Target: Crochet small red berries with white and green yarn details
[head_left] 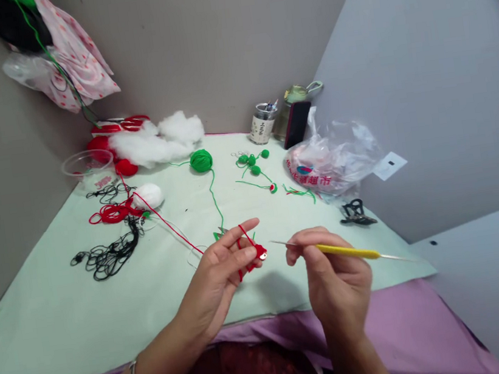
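Note:
Between the thumb and fingers of my left hand (223, 267) is a small red crochet piece (261, 250) with a shiny metal bit on it. Red yarn (169, 224) runs from the table at the left up to this hand and loops over its raised index finger. My right hand (337, 273) grips a crochet hook (347, 251) by its yellow handle. The hook's thin metal tip points left, a little apart from the red piece. Behind my left fingers, part of a small dark tool and some green yarn show, mostly hidden.
A green yarn ball (201, 161), white stuffing (147, 144), a white ball (148, 196) and black cord (115, 250) lie around the table. Small green crochet balls (253, 165) sit mid-table. Toward the right are a plastic bag (333, 160), a phone (297, 124), a pen can (263, 124) and a black clip (356, 214).

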Tool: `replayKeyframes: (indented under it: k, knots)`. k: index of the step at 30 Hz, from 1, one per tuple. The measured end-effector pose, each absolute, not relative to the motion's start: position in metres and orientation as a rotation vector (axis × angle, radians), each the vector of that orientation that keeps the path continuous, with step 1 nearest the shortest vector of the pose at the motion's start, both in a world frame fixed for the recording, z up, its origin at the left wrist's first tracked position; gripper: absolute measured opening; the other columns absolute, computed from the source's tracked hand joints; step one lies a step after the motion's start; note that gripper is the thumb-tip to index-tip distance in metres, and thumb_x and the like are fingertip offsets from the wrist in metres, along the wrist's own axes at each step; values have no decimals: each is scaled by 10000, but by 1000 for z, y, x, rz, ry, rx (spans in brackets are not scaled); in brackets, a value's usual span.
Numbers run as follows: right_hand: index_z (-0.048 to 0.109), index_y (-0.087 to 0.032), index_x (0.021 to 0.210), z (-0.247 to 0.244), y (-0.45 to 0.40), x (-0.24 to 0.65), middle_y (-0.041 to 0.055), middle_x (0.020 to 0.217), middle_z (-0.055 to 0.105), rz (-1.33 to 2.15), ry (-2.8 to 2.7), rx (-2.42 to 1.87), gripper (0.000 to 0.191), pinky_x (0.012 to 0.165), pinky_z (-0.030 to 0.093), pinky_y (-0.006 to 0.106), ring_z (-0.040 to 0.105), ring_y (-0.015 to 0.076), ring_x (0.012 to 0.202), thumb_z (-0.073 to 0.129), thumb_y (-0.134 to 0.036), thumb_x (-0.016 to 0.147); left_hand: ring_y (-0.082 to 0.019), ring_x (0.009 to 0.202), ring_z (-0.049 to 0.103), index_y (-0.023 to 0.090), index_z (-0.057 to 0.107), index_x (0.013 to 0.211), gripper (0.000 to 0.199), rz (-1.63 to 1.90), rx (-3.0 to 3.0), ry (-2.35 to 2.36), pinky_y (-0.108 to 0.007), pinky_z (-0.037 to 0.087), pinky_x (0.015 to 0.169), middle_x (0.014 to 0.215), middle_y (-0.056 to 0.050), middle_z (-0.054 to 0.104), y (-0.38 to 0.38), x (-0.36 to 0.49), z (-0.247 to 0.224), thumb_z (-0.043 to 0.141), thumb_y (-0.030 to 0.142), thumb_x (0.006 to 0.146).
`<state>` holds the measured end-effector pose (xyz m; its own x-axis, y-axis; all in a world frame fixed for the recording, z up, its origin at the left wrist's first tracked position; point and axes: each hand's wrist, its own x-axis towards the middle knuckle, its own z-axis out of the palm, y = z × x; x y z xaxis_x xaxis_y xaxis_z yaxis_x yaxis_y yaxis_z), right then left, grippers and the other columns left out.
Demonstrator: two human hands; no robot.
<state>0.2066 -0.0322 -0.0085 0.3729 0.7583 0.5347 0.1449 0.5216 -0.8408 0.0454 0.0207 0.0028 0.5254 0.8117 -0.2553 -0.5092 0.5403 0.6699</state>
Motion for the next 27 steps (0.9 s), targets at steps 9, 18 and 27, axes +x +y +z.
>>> replayKeyframes:
  k: [9,18,27]
  knots:
    - [776,-231,1018,-13,-35,204,17,843,694,543,-1111,-908,163,687,521,306,645,155,750,617,-204,1035,-98,780,668,173,847,1067,259,883,539,613,-190,523,779,865,-16,727,19,48,1,891,235,819]
    - [770,-236,1025,-13,-34,201,7,864,716,420,-1208,-975,190,702,514,309,651,148,767,599,-153,1040,-98,758,669,148,820,907,135,898,532,604,-186,547,762,847,-10,724,16,52,2,888,207,807]
    - [772,-242,1032,-13,-33,201,5,853,715,416,-1196,-975,197,699,517,308,650,149,759,600,-147,1034,-102,781,653,158,809,923,109,878,571,600,-203,533,790,883,-9,709,16,51,0,857,212,842]
